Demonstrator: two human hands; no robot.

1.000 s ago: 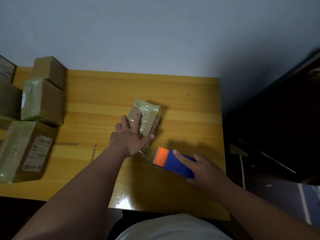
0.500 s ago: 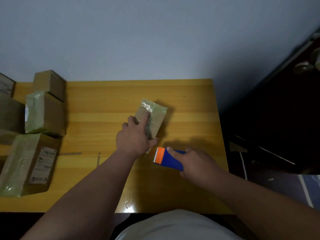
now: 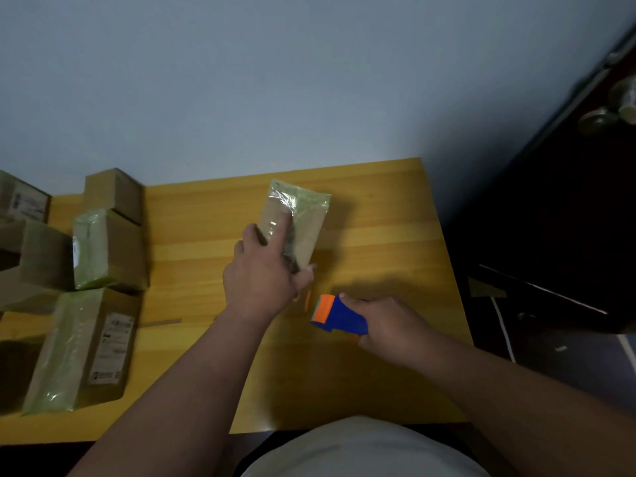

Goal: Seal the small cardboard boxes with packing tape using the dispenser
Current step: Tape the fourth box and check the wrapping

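You have bare table (image 3: 378,208) right of and behind the small box (image 3: 309,218); to your left, the stacked boxes (image 3: 106,249) block the way, and the wall (image 3: 241,98) closes the far edge

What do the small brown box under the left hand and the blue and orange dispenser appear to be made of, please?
Small brown box: matte cardboard, partly under glossy clear tape, judging by wrinkled glints. Blue and orange dispenser: probably smooth moulded plastic, given its uniform bright colour.
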